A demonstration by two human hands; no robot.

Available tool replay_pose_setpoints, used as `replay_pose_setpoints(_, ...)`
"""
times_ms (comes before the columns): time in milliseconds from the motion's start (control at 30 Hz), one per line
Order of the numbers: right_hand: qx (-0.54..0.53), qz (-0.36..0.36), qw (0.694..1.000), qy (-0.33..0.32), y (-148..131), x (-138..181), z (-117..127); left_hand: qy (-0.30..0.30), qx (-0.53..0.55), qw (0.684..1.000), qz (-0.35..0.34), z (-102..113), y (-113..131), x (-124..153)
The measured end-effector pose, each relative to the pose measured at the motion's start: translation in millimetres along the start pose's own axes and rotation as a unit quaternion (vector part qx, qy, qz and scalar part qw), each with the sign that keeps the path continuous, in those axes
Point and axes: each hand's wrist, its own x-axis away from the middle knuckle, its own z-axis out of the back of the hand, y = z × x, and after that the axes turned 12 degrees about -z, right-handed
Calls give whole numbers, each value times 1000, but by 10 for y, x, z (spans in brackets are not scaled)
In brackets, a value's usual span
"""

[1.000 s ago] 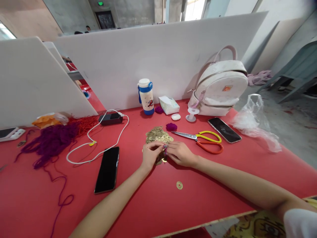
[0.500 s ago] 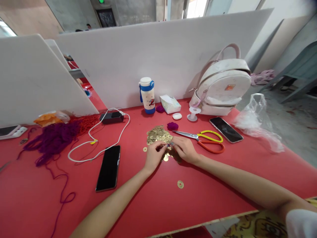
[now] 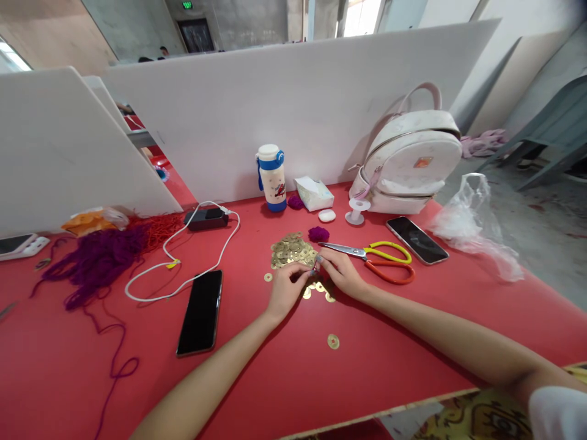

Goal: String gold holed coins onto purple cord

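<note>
A heap of small brass coins with holes lies in the middle of the red table. My left hand and my right hand meet at the heap's near edge, fingertips pinched together over a few loose coins. What the fingers hold is too small to make out. One single coin lies alone nearer to me, and another coin lies just left of my left hand.
Yellow and orange scissors lie right of my hands, beside a phone. Another phone and a white cable lie left. Purple yarn, a bottle, tissues, a white backpack, a plastic bag.
Both hands slid a little farther from me onto the coin heap's edge. Some loose coins now show below my right hand.
</note>
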Motion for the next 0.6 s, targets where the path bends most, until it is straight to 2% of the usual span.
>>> replay_pose_setpoints(300,-89,-30,995,19,-29,-22,23,20,40,999,4,27,-13,7)
replay_pose_setpoints(467,-139,-39,987,-68,48,-98,34,35,47,998,0,26,-3,12)
replay_pose_setpoints(600,-161,-32,985,-59,98,-114,33,35,47,998,-2,23,-6,17)
